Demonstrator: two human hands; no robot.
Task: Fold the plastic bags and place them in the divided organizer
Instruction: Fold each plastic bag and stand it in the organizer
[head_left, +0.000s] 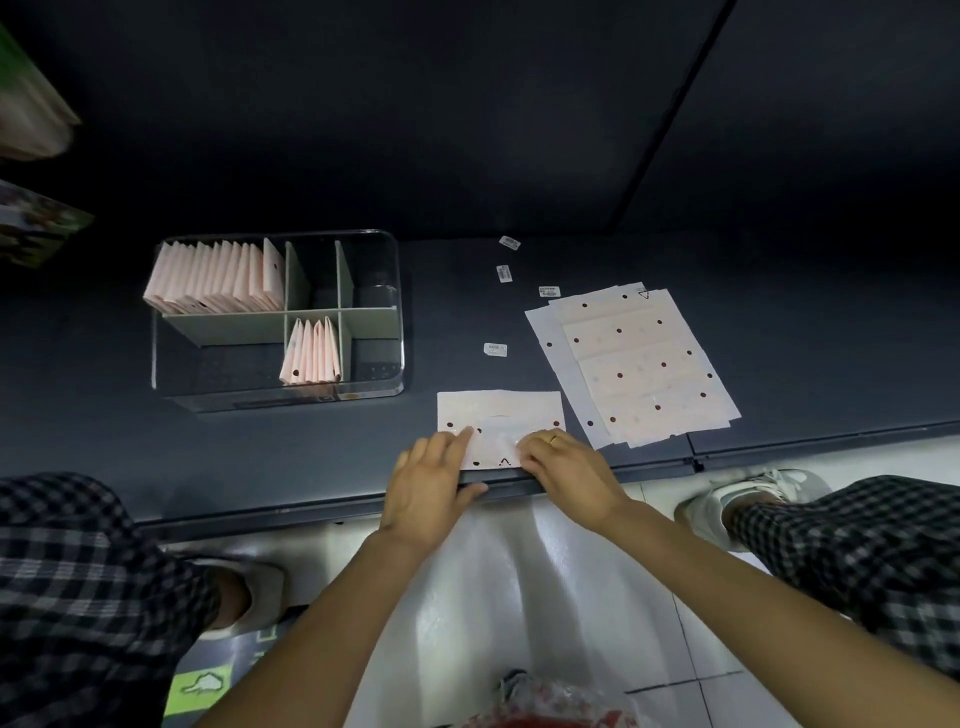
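A pale pink plastic bag (501, 415) with dark dots lies flat at the near edge of the dark surface. My left hand (434, 475) presses its left part and my right hand (563, 467), wearing a ring, presses its right part, both with fingers laid on the bag. A stack of unfolded dotted bags (631, 364) lies to the right. The clear divided organizer (395, 312) stands to the left; its back left compartment holds a row of folded bags (215, 280), and a front middle compartment holds several more folded bags (311, 353).
Several small white labels (495, 349) lie on the dark surface (104, 426) between the organizer and the stack. My knees in checked trousers and my shoes flank the near edge. A crumpled red-patterned bag (545, 701) sits at the bottom.
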